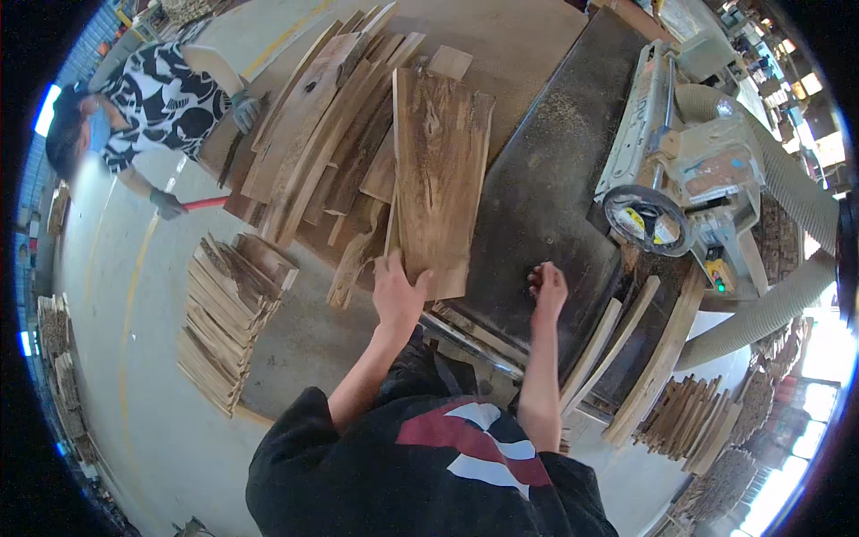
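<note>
Left hand (398,291) on a wide plank (441,179)
Its length runs ahead of the grip, thumb on top, clasp unclear; right hand (548,288), farther off, half-curled, contents hidden.

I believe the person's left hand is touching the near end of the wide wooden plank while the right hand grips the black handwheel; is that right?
Not quite: the head view shows the right hand over the dark machine table, well apart from the black handwheel. The left hand is indeed touching the near end of the wide wooden plank.
</note>
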Demonstrator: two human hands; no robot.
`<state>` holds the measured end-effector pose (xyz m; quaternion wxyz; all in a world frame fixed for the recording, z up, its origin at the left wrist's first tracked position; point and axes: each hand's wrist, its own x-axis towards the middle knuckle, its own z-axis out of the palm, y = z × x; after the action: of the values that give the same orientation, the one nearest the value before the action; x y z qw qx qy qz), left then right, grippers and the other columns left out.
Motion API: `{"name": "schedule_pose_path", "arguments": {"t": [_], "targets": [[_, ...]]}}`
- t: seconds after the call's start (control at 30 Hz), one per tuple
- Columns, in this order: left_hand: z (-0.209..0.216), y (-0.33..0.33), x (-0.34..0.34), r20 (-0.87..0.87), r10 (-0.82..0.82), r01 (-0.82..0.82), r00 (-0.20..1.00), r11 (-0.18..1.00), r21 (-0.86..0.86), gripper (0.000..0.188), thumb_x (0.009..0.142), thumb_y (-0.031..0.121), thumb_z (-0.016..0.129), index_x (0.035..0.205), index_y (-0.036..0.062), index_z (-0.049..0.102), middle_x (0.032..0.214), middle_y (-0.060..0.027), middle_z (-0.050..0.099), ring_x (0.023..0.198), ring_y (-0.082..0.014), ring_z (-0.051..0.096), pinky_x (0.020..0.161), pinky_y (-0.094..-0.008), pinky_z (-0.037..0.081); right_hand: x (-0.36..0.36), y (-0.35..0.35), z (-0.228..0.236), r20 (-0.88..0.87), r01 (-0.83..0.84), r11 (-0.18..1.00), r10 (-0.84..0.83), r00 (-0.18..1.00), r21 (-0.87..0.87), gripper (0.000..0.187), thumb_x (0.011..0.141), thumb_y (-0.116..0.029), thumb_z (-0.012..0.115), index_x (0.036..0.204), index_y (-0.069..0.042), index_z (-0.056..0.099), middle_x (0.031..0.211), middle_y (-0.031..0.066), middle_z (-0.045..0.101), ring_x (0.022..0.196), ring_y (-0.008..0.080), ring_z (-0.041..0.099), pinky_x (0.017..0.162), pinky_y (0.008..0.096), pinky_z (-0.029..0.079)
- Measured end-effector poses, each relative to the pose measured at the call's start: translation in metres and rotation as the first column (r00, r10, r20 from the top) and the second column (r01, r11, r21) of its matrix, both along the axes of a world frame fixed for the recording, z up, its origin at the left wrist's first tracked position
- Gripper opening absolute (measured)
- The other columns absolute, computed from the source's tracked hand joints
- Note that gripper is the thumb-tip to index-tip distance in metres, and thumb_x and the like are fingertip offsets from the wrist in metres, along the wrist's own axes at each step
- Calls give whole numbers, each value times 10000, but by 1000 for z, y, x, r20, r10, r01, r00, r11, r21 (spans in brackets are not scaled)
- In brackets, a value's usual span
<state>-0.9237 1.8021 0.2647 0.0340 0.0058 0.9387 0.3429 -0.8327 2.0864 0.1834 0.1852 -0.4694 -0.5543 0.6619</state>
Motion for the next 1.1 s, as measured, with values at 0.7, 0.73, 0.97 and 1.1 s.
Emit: {"name": "schedule_pose_path", "arguments": {"t": [0.7, 0.73, 0.97, 1.1], "targets": [[34, 26, 102, -401, -311, 436, 862, 859, 270, 324, 739, 264, 832, 842, -31, 749, 999, -183, 683, 988, -329, 619, 849, -410, 513, 104, -165, 102, 381, -443, 329, 239, 893, 834, 827, 723, -199, 831, 1451, -97, 451, 1513, 171, 431, 1417, 385, 392, 1145, 528, 314], [40, 27, 113, -401, -339, 469, 851, 834, 291, 269, 724, 218, 814, 844, -14, 746, 1058, -203, 643, 1114, -392, 521, 943, -458, 457, 110, -166, 103, 298, -370, 355, 241, 924, 859, 802, 726, -177, 824, 1439, -87, 465, 1477, 178, 473, 1369, 390, 450, 1099, 511, 376], [16, -9, 147, -345, -803, 869, 487, 405, 284, 387, 704, 272, 854, 990, 55, 708, 1350, -214, 551, 1297, -429, 476, 1043, -502, 420, 166, -182, 50, -140, 23, 948, 22, 990, 316, 455, 793, -85, 774, 1218, 16, 645, 1020, 122, 742, 939, 182, 697, 816, 330, 544], [-21, -34, 165, -223, -865, 874, 450, 478, -92, 971, 668, 320, 898, 1488, 113, 421, 1561, -311, 261, 1436, -503, 296, 1119, -555, 338, 207, -198, 12, -130, 143, 990, -140, 982, 13, 354, 822, -60, 771, 1146, 10, 650, 975, 65, 703, 826, 147, 663, 737, 298, 548]]}}
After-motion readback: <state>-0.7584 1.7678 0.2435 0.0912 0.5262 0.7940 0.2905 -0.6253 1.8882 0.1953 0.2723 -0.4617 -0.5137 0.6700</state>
